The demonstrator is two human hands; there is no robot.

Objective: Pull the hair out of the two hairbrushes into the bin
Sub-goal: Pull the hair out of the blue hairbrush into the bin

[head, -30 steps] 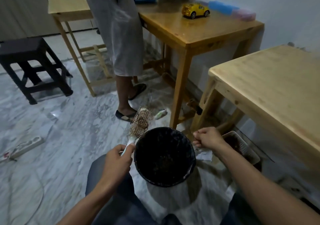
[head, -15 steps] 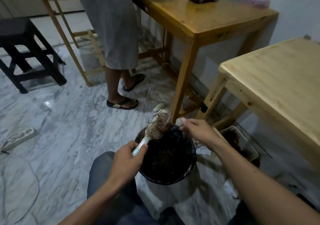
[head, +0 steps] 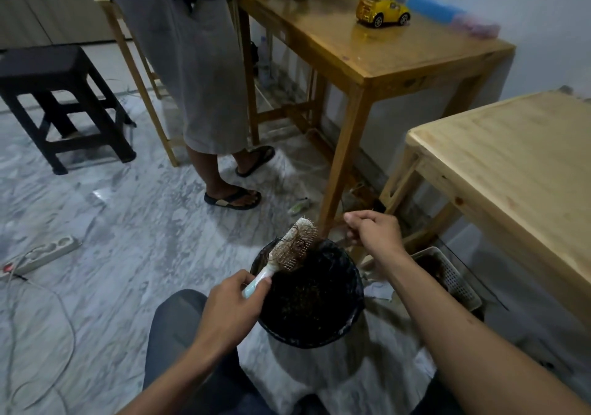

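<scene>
Brown hair pinched in right hand fingers; left hand fingers grip hairbrush handle.

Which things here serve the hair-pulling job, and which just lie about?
Job: hairbrush, hair, bin, left hand, right hand.
Lying about: toy car, stool, power strip, basket.

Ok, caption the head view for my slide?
Left hand holds hairbrush over bin; right hand pinches hair.
</scene>
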